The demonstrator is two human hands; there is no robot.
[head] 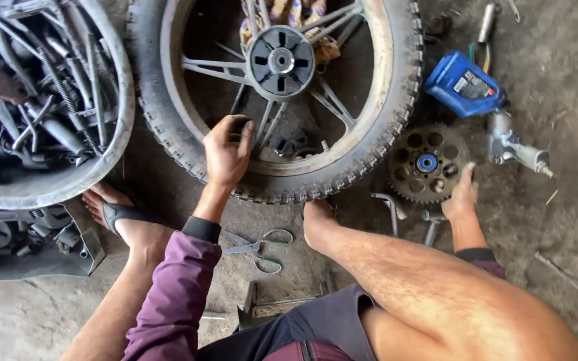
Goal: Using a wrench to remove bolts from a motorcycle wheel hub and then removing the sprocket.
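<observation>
L hand [227, 148] is pinching a small dark part inside the wheel [277, 100] lying flat on the ground. R hand [463, 194] is resting loose, fingers on the toothed sprocket [427, 162], right beside the tire w/ a blue bottle [465, 84] above.

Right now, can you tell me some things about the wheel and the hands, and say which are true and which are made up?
1. The left hand holds a small dark part over the wheel. True.
2. The right hand grips the blue bottle. False: it touches the edge of the toothed sprocket; the bottle lies apart, above it.
3. The wheel stands upright. False: it lies flat on the ground.
4. Scissors lie on the ground between the two bare feet. True.
5. The big round tub on the left holds water. False: it holds metal parts.
</observation>
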